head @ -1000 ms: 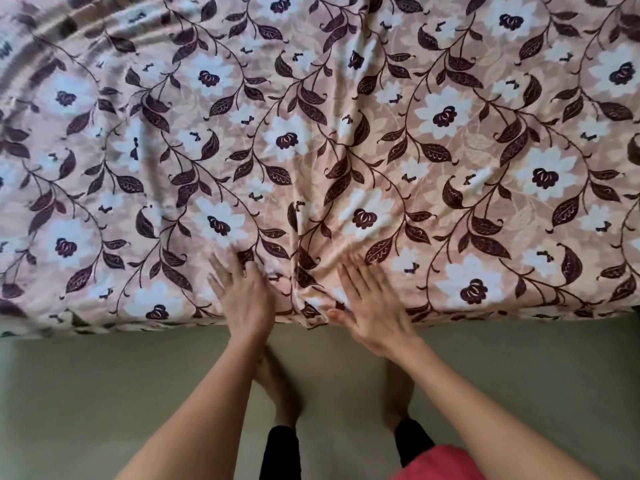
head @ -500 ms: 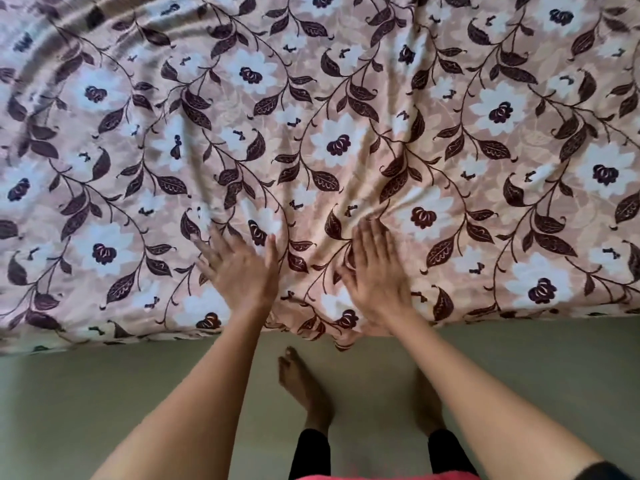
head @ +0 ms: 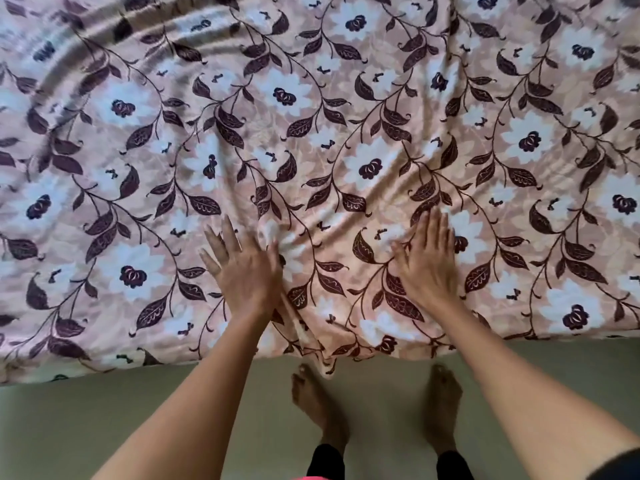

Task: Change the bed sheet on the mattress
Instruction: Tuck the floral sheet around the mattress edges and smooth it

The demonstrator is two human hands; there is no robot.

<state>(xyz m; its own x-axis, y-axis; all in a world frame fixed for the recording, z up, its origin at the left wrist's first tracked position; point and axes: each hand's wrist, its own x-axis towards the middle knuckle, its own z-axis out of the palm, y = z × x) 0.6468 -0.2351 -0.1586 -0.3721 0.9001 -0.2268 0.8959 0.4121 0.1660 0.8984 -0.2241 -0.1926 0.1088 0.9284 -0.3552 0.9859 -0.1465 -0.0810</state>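
Pink floral bed sheet [head: 311,133] spread — smoothing step, apparently. Flat, fingers straight: left hand [head: 244,271] and right hand [head: 427,268] pressing creases [head: 304,247]. Next, likely: sweep outward, tuck the overhang [head: 325,355].

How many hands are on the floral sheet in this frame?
2. The left hand lies flat on the floral sheet near the bed's front edge; the right hand lies flat beside it, apart, with wrinkled fabric between them. Neither is hidden.

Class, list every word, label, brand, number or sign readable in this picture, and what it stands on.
None can be read. The bed sheet carries only printed flowers and leaves; the left hand, right hand and floor bear no writing.
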